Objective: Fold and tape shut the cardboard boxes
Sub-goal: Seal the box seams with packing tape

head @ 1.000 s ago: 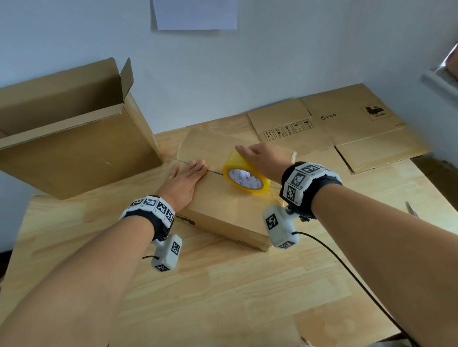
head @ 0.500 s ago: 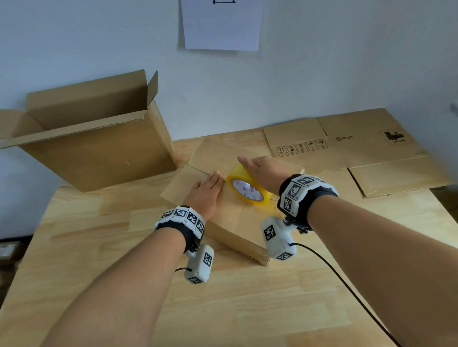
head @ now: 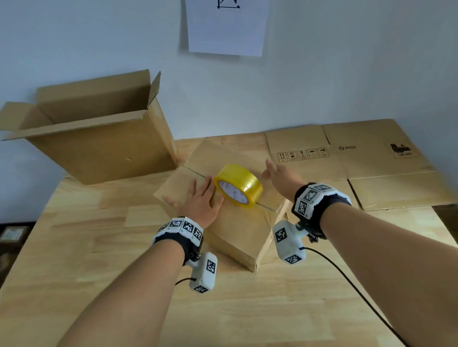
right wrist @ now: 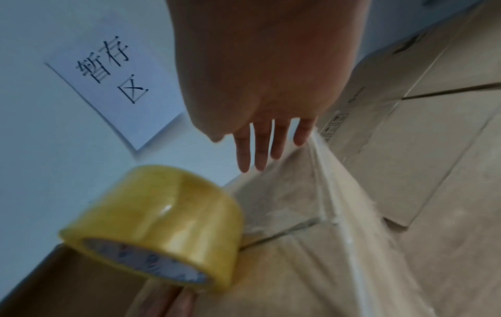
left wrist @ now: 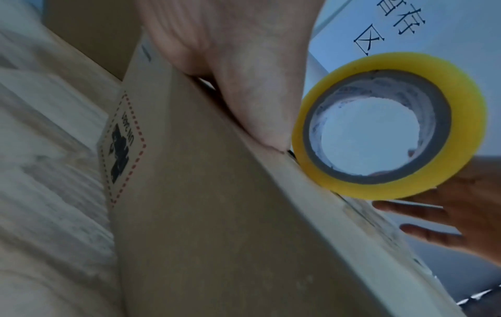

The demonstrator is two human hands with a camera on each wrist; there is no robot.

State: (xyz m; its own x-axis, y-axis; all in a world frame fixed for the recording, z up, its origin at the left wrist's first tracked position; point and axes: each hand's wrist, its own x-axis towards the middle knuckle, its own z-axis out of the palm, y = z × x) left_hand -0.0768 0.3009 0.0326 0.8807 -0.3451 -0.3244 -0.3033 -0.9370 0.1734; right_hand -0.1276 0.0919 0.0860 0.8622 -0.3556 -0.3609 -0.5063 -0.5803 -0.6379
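A shut cardboard box (head: 236,231) lies in the middle of the wooden table (head: 99,259). A yellow tape roll (head: 238,184) stands on its edge on the box top, over the centre seam. My left hand (head: 198,197) lies flat on the box top, fingers straight, right against the roll's left side. My right hand (head: 277,174) hovers just right of the roll with straight fingers and holds nothing. In the right wrist view the hand (right wrist: 264,148) is spread above the box's far edge, and shiny clear tape (right wrist: 329,216) covers the seam beside the roll (right wrist: 168,218).
An open, empty cardboard box (head: 101,143) stands at the back left against the wall. Flattened printed cartons (head: 359,153) cover the table's back right. A white paper sign (head: 228,22) hangs on the wall. A black cable (head: 356,288) trails from my right wrist.
My right hand has let go of the tape roll and drawn away to the right. The roll now stands alone on the box. My left hand stays flat on the box.
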